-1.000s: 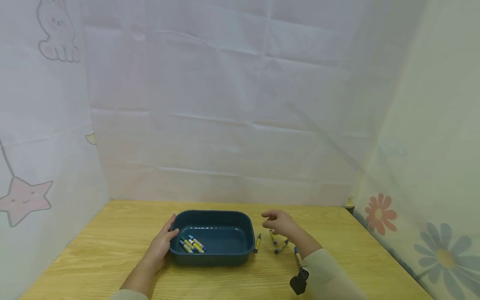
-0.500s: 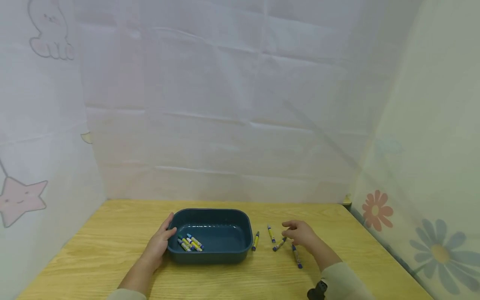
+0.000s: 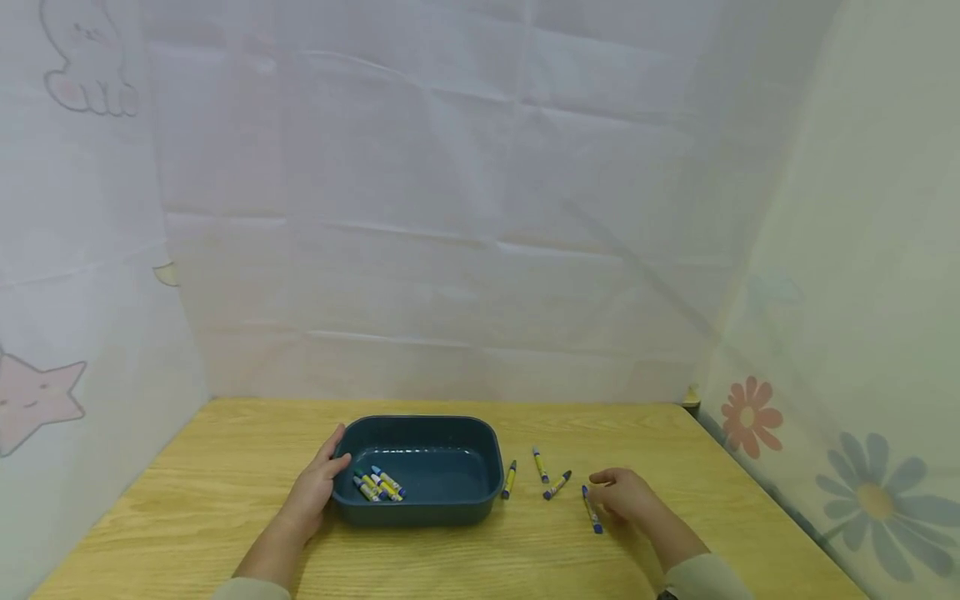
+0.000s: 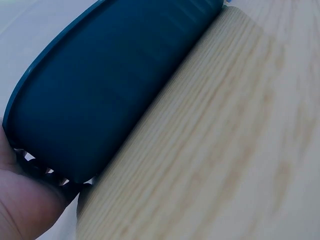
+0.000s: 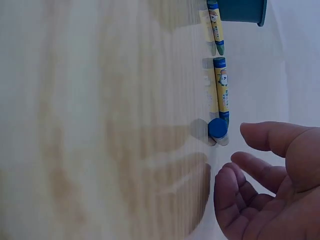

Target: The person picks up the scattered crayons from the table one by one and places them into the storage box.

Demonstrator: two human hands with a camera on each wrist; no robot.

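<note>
While the head view looks down on the wooden table [image 3: 187,508], the left hand [image 3: 315,487] rests with relaxed fingers against the left wall of the teal tub [image 3: 450,508], and the right hand [image 3: 626,498] hovers loosely curled, holding nothing, just beside the nearest crayon [image 3: 592,509]. Seen from the left wrist, the palm [image 4: 22,205] presses the tub's [image 4: 110,85] corner. Seen from the right wrist, the fingers [image 5: 250,175] sit open, just short of a blue-capped crayon [image 5: 220,100].

A child's play corner, curtained off.
White sheets printed with a star [image 3: 33,398], bunny [image 3: 78,58] and flowers [image 3: 747,416] enclose a wooden surface [image 3: 187,492].
</note>
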